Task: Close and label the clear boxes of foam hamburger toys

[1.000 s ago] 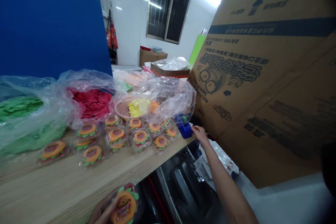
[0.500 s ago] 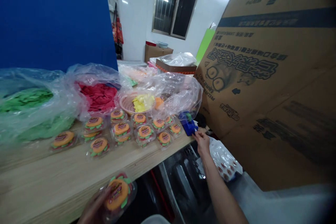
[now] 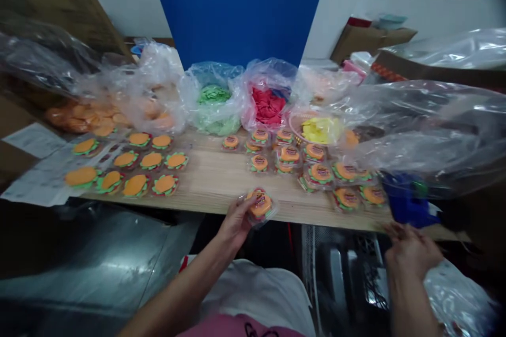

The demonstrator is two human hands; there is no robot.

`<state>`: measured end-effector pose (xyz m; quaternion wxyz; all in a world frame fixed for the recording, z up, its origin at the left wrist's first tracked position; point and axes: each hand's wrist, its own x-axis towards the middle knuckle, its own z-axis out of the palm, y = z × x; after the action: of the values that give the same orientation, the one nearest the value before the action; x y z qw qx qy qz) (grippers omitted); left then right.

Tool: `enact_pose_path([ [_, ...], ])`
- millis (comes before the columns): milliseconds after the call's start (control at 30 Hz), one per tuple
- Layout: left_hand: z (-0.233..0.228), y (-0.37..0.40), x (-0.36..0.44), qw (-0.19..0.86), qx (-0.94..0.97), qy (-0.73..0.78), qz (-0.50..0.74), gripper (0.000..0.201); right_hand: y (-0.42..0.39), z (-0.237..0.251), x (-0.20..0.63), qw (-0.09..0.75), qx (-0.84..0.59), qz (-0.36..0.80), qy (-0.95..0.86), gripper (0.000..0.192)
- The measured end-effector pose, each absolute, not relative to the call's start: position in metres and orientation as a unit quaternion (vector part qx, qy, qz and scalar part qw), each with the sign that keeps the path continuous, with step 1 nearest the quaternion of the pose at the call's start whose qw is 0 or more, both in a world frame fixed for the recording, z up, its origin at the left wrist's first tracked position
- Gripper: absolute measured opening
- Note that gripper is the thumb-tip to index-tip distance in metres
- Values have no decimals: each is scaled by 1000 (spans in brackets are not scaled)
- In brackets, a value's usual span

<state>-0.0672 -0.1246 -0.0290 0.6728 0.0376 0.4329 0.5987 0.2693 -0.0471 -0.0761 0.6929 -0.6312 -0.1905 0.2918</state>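
My left hand (image 3: pixel 237 221) grips a burger-shaped item in a clear plastic box (image 3: pixel 261 205) at the table's front edge; a dark printed mark shows on its orange top. Off to the right, my right hand (image 3: pixel 413 247) is blurred, its fingers pinched together just in front of a blue tape dispenser (image 3: pixel 407 202). Whatever those fingers hold is too small to make out. Several boxed burgers with the same mark (image 3: pixel 289 155) sit in a cluster, some stacked, between the two hands and behind them. More boxed burgers with plain tops (image 3: pixel 152 160) stand in rows at the left.
Along the table's back are plastic bags of green pieces (image 3: pixel 214 95), red pieces (image 3: pixel 269 105) and orange pieces (image 3: pixel 90 116). A basket (image 3: pixel 294 122) holds yellow pieces. Clear plastic sheeting (image 3: pixel 427 131) drapes over the right side. A blue panel (image 3: pixel 241 10) rises behind.
The view has swung left, bringing the left rows of burgers into sight. My right hand has drawn slightly away from the dispenser. My left hand still holds its boxed burger.
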Motion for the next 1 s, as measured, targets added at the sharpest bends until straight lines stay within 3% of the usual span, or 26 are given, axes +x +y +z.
enact_pose_path([
  [67,-30,-126,-71,666,33,430,608,38,-69,-72,224,661,-621,341,-248,23],
  [200,-34,-127,-75,658,31,418,626,38,-110,-57,120,458,-516,571,-446,19],
  [300,-35,-130,-77,651,39,408,639,38,-123,-48,69,375,-453,639,-495,20],
  [633,-39,-142,-96,601,34,417,681,30,-119,-52,26,329,-444,678,-485,22],
  [833,-40,-141,-105,561,24,424,710,33,-123,-60,25,441,-504,583,-460,24],
  [1000,-47,-148,-105,554,36,439,707,34,-127,-70,11,347,-469,648,-490,29],
])
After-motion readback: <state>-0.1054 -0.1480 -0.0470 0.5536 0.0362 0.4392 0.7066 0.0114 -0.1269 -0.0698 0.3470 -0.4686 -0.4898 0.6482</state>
